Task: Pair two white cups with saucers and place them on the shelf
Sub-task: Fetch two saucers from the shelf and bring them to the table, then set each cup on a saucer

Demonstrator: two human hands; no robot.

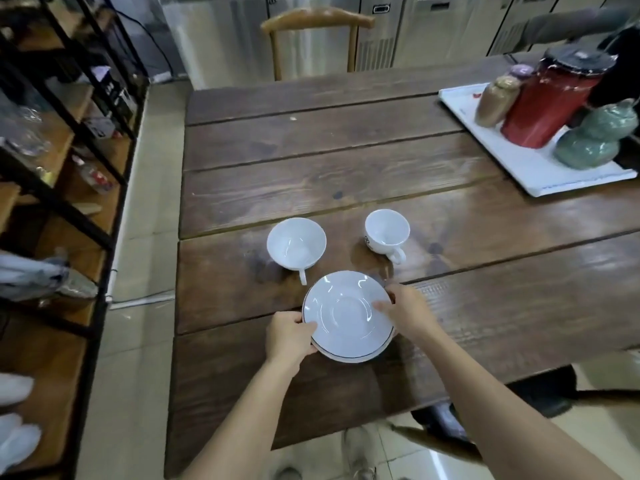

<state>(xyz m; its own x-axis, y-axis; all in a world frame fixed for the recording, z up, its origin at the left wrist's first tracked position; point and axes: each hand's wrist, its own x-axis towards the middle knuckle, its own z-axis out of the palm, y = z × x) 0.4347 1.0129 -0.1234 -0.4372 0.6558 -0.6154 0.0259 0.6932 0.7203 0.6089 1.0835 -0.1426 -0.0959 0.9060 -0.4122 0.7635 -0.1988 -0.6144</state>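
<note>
Two white saucers lie stacked on the dark wooden table (pixel 311 168); the top saucer (pixel 348 315) sits slightly askew, and the rim of the lower saucer (pixel 356 358) shows beneath its near edge. My left hand (pixel 289 336) grips the stack's left rim. My right hand (pixel 408 311) holds the right rim, thumb on top. Beyond the saucers stand two empty white cups: the left cup (pixel 296 244) with its handle toward me, and the right cup (pixel 387 231) with its handle to the near right. The shelf (pixel 62 202) runs along the left.
A white tray (pixel 519 164) at the table's far right carries a red canister (pixel 550 102), a brown jar (pixel 497 102) and a green ceramic pot (pixel 595 140). A wooden chair (pixel 317 19) stands behind the table. The shelf holds assorted items. Another person's sleeve (pixel 568 24) reaches in top right.
</note>
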